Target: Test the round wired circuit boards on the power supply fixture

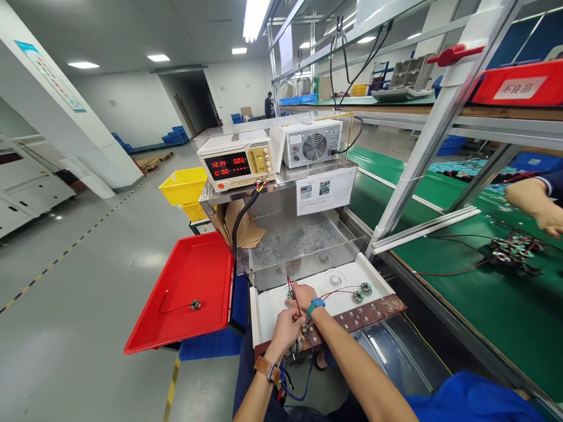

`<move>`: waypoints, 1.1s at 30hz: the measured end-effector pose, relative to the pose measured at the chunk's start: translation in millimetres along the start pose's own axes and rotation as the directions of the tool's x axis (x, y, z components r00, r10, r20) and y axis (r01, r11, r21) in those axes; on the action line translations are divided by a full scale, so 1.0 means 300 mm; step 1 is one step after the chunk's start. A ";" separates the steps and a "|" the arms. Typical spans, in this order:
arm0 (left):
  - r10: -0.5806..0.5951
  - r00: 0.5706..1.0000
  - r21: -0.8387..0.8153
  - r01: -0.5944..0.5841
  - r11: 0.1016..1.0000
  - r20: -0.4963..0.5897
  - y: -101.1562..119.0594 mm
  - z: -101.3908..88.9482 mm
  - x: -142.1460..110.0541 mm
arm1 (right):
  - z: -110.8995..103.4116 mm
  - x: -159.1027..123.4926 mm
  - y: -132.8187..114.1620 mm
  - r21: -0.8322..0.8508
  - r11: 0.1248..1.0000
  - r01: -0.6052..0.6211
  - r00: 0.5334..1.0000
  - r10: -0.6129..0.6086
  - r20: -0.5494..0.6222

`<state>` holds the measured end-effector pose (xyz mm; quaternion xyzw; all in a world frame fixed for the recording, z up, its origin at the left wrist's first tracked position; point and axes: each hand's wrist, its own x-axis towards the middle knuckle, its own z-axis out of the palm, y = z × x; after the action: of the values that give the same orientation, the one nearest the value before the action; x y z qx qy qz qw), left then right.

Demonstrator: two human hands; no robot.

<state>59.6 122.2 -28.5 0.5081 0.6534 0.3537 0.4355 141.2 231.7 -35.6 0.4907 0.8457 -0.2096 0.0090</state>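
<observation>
Over the front of the white tray (267, 313), my two hands work close together. My left hand (288, 329), with a brown watch strap at its wrist, pinches the lower end of a thin red wire (296, 298). Just beyond it, my right hand (304, 295), wearing a blue wristband, is closed on a small round part with a green circuit board (291, 293), largely covered by the fingers. Two similar round parts (358, 296) with wires lie to the right in the tray. Below my hands, a brown strip (372, 312) with rows of metal studs runs along the tray's front edge.
A power supply (237, 161) with red digits stands on the metal shelf ahead. Left is a red tray (176, 316) holding one round part (195, 305). A green conveyor (466, 299) runs at right, with a wired pile (516, 252) and a co-worker's hand (539, 205).
</observation>
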 end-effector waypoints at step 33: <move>0.028 0.984 -0.156 -0.056 0.986 -0.174 0.208 -0.128 -0.018 | -0.262 -0.124 0.233 0.745 0.666 0.043 0.665 0.537 -0.519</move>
<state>46.8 130.8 43.2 0.4531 0.6470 0.4564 0.4096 233.8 259.6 20.3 0.6162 0.5519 -0.3071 -0.4706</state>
